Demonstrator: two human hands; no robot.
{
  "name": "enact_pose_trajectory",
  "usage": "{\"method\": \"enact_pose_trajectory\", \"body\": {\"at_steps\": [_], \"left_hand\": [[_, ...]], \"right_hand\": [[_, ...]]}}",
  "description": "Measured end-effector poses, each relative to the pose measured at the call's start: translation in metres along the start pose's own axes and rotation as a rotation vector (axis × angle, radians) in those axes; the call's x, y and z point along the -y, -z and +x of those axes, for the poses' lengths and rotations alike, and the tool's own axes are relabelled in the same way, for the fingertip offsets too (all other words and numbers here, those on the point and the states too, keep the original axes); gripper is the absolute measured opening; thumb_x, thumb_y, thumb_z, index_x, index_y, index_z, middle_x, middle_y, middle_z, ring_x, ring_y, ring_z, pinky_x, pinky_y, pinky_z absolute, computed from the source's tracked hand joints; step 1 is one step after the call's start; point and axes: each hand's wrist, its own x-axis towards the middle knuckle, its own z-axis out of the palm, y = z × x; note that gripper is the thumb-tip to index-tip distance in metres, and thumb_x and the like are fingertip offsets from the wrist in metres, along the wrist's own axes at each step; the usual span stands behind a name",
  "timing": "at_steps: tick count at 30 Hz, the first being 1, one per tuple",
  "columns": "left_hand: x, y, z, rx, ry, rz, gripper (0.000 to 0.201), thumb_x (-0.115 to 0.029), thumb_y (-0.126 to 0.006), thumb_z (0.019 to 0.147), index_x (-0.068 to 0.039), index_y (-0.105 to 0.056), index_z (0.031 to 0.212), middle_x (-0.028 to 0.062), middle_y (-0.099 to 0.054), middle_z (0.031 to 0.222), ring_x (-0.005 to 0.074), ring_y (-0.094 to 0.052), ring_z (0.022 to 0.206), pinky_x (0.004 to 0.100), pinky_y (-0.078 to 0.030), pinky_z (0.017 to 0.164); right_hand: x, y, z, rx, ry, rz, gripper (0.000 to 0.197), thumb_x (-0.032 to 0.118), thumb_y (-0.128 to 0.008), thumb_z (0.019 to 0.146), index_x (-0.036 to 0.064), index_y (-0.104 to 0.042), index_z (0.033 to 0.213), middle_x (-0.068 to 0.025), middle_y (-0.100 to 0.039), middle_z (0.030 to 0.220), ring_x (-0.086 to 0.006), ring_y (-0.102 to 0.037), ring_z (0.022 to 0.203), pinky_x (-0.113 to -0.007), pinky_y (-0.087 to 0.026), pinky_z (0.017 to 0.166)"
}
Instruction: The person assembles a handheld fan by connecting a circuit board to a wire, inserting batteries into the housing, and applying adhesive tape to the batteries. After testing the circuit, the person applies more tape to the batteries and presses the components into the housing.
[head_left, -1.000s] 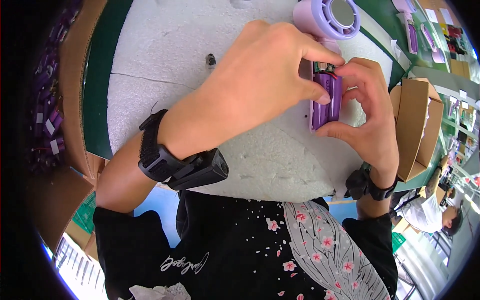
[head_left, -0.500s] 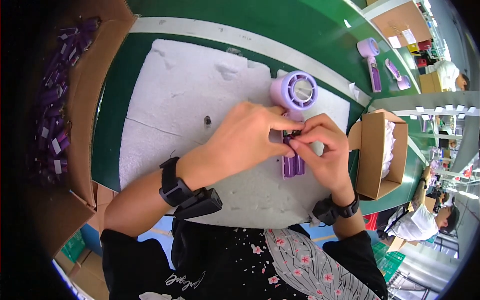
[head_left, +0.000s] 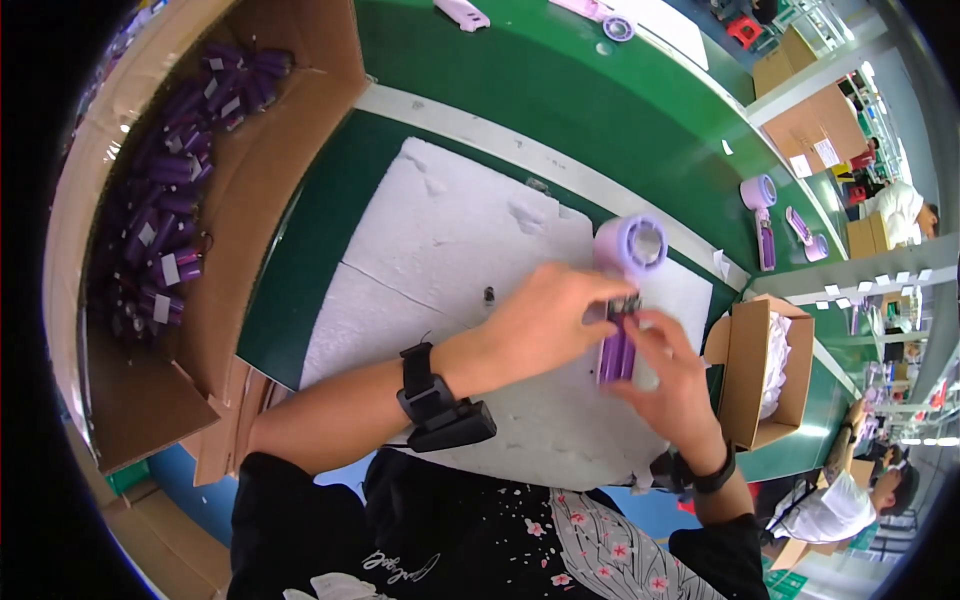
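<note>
We've got the left hand (head_left: pixel 545 318), thumb and forefinger bent around the circuit board (head_left: pixel 622 304) in the purple fan (head_left: pixel 620 250); blurred, can't tell if they pinch it. Right hand (head_left: pixel 675 388) curls along the handle, fingertips near the board, thumb by the batteries' (head_left: pixel 617 362) lower end; firmness unclear to us. Fan lies handle toward us on the white foam sheet (head_left: pixel 450 240), over the green table (head_left: pixel 560 85). We'd flag: uneven pressing could crack the board or pop batteries loose; the round head could roll. Cardboard box (head_left: pixel 262 180) of loose batteries (head_left: pixel 178 170) left, small carton (head_left: pixel 742 350) right.
</note>
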Motion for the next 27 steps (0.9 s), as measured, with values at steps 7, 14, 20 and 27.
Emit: {"method": "enact_pose_trajectory", "body": {"at_steps": [7,14,20,27], "left_hand": [[0.015,0.029,0.007,-0.122,0.142,0.145,0.040,-0.015,-0.072,0.079,-0.008,-0.063,0.117,0.0120,-0.067,0.101,0.0217,-0.059,0.077,0.0315,-0.050,0.071],[0.009,0.048,0.018,-0.018,0.240,0.181,0.051,-0.023,-0.073,0.080,-0.008,-0.057,0.126,0.0133,-0.061,0.117,0.0223,-0.059,0.089,0.0320,-0.050,0.077],[0.013,0.083,0.102,0.048,0.151,0.377,0.065,-0.032,-0.072,0.079,-0.007,-0.047,0.135,0.0169,-0.051,0.130,0.0254,-0.057,0.099,0.0344,-0.049,0.085],[0.087,0.120,0.267,0.023,0.165,0.827,0.067,-0.036,-0.071,0.076,-0.006,-0.050,0.132,0.0240,-0.054,0.127,0.0381,-0.052,0.118,0.0396,-0.043,0.100]], "right_hand": [[-0.034,-0.013,0.050,-0.343,-0.047,-0.118,0.036,0.003,-0.072,0.072,0.0006,-0.062,0.106,-0.0156,-0.054,0.115,-0.0313,-0.058,0.095,-0.035,-0.049,0.080],[-0.040,-0.038,0.029,-0.327,0.131,-0.037,0.030,0.007,-0.073,0.072,0.0054,-0.064,0.100,-0.0129,-0.056,0.107,-0.0312,-0.055,0.092,-0.037,-0.048,0.079],[-0.035,-0.039,0.034,-0.348,0.079,0.087,0.024,0.004,-0.072,0.071,0.0052,-0.065,0.094,-0.0112,-0.057,0.104,-0.0308,-0.055,0.093,-0.036,-0.048,0.077],[-0.029,-0.043,0.039,-0.391,0.117,0.175,0.022,0.005,-0.073,0.070,0.0062,-0.066,0.090,-0.0103,-0.058,0.101,-0.0284,-0.056,0.088,-0.037,-0.049,0.075]]}}
